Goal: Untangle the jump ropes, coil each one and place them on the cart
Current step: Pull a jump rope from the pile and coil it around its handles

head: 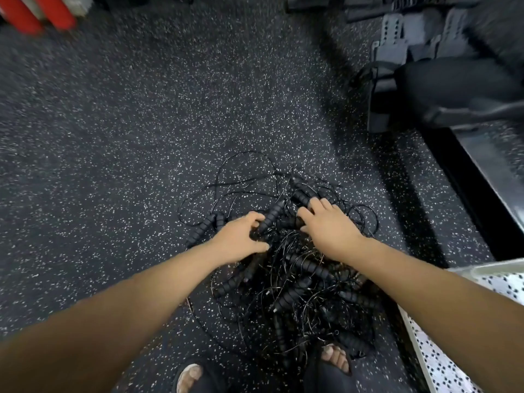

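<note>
my left hand curls round a ribbed handle at the top of the heap. my right hand pinches a second handle just beside it, thumb under, fingers over. both handles belong to the jump ropes, a black snarl of thin cords on the speckled floor just ahead of my feet. the white perforated cart stands near on the right. i judge the untangling barely begun. next i'd lift one handle and trace its cord free without tightening any knot.
</note>
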A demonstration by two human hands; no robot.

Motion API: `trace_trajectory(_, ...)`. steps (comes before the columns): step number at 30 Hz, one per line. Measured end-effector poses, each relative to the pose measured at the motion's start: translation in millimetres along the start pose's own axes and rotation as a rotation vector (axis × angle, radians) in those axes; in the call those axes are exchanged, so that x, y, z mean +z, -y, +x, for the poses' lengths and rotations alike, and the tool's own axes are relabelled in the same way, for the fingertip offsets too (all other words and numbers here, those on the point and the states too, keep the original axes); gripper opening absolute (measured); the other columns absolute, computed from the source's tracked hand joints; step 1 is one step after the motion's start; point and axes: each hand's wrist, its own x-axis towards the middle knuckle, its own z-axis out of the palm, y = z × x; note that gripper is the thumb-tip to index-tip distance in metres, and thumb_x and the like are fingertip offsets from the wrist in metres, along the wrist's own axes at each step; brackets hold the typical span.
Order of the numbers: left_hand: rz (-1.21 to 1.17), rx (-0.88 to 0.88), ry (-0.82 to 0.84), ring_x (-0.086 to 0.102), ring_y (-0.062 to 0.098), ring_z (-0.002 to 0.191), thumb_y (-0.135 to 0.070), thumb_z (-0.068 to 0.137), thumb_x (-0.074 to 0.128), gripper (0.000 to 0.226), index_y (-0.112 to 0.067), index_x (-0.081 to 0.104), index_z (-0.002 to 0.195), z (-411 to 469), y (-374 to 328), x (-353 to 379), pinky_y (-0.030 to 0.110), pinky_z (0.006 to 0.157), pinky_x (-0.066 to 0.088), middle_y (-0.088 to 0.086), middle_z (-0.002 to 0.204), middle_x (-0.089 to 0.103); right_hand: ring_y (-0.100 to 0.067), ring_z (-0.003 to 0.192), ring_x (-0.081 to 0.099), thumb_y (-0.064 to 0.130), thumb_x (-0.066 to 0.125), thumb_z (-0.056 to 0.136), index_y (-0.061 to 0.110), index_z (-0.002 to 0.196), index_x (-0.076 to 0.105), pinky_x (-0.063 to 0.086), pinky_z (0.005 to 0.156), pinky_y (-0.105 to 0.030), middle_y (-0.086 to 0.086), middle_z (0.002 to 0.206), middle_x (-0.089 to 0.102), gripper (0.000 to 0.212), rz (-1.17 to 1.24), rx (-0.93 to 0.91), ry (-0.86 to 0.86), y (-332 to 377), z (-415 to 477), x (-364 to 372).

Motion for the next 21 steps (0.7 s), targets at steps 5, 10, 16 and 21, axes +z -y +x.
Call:
trace_trajectory(5,-0.068,0.069,-0.123,0.058,0.014,0.135,-0.039,0.088,0.085,0.079,-0.036,0.045,0.156,-37.2,-44.8,-42.0,0.036,0.117,0.044,-0.010,0.152,0.057,-0.030,0.120,0.047,0.035,0.047,0.114,0.018,0.146,0.047,0.046,0.102,-0.044,-0.009,0.133,0.045,0.036,0.142,0.013,-0.225,18.0,-47.8,-102.8)
trace_trajectory(10,-0.213,0.106,-0.310,0.068,0.009,0.105,-0.046,0.100,0.070,0.014,-0.043,0.068,0.113,-87.1,-91.4,-72.9,0.031,0.091,0.052,-0.019,0.112,0.074,-0.026,0.109,0.044,0.035,0.056,0.111,0.020,0.140,0.053,0.047,0.097,-0.045,-0.002,0.123,0.046,0.033,0.335,0.011,-0.460,39.4,-99.2,-194.4)
trace_trajectory(16,-0.369,0.112,-0.370,0.069,0.010,0.103,-0.043,0.106,0.065,0.011,-0.036,0.073,0.106,-155.7,-128.6,-93.6,0.029,0.084,0.049,-0.017,0.106,0.077,-0.022,0.113,0.046,0.035,0.056,0.111,0.024,0.136,0.054,0.044,0.090,-0.040,0.003,0.121,0.045,0.027,0.601,0.010,-0.618,60.5,-158.0,-291.9)
trace_trajectory(21,-0.443,0.134,-0.355,0.072,0.015,0.105,-0.043,0.107,0.064,0.013,-0.036,0.075,0.107,-191.4,-139.9,-101.9,0.043,0.094,0.055,-0.016,0.110,0.078,-0.008,0.102,0.052,0.037,0.060,0.110,0.032,0.127,0.055,0.035,0.080,-0.012,0.008,0.115,0.049,0.018,0.795,0.030,-0.759,80.1,-180.6,-359.0)
